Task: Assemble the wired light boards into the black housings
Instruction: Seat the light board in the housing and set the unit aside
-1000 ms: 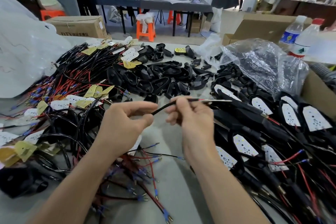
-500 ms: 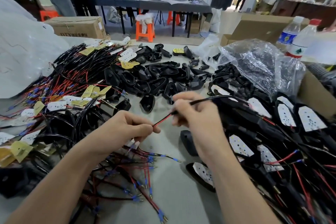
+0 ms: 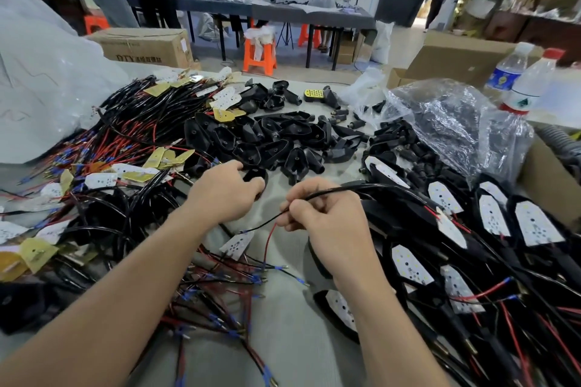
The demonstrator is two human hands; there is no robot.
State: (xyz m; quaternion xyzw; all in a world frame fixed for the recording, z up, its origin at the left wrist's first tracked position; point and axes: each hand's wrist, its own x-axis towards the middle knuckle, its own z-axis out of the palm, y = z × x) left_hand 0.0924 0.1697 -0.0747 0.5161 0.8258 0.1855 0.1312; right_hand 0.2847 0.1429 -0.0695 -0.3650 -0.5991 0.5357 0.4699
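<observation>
Working over the grey table (image 3: pixel 283 349), we had our left hand (image 3: pixel 224 195) reached forward to the near edge of the heap of empty housings (image 3: pixel 283 141), its fingers curled round one black housing (image 3: pixel 256 175) that showed between thumb and fingertips. Our right hand (image 3: pixel 327 220) sat just beside it, thumb and forefinger pinched tight on a black sheathed cable (image 3: pixel 333 190), the other fingers folded in. That cable ran over our knuckles and off to the right among the assembled units (image 3: pixel 490 217), whose white LED boards faced up in their black shells. Below the pinch the cable split: a red wire (image 3: pixel 267 245) hung down toward the table, and a thin black wire (image 3: pixel 261 225) led left to a small white light board (image 3: pixel 236 243) lying between our forearms; whether it was soldered there we could not tell. On our left lay the tangle of wired boards (image 3: pixel 125 129), red and black leads with blue crimp ends. Beyond the assembled units sat a crumpled clear plastic bag (image 3: pixel 456 122) and two water bottles (image 3: pixel 531 82). A cardboard box (image 3: pixel 144 45) and an orange stool (image 3: pixel 259 55) stood past the far edge.
</observation>
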